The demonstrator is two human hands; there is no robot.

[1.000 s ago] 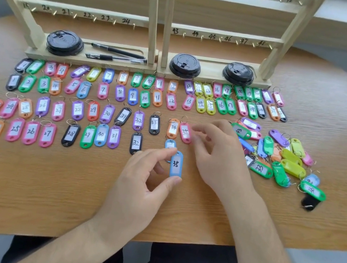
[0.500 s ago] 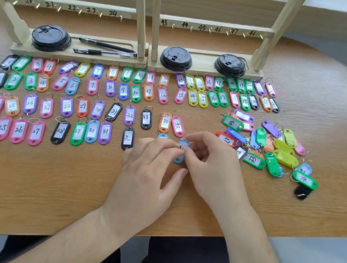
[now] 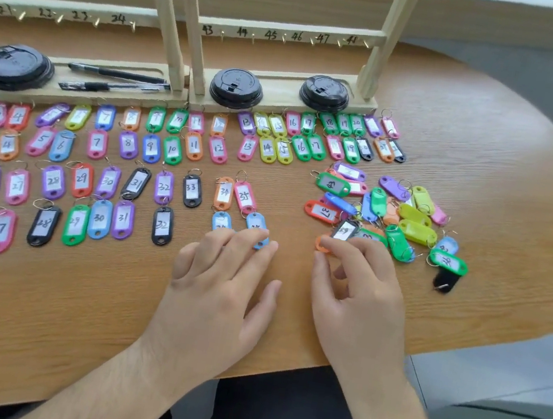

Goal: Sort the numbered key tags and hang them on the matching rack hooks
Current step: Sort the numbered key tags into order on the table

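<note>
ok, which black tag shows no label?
The black tag at the near-right edge of the loose pile, by a green tag. It shows plain black; the other black tags show white labels.

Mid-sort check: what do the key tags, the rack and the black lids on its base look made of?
Key tags: coloured moulded plastic, slightly glossy, with white paper-like labels behind a window.
Rack: pale bare wood, matt; grain and square-cut slats show.
Black lids: probably thin moulded plastic, given the soft sheen and pressed ridges.
</note>
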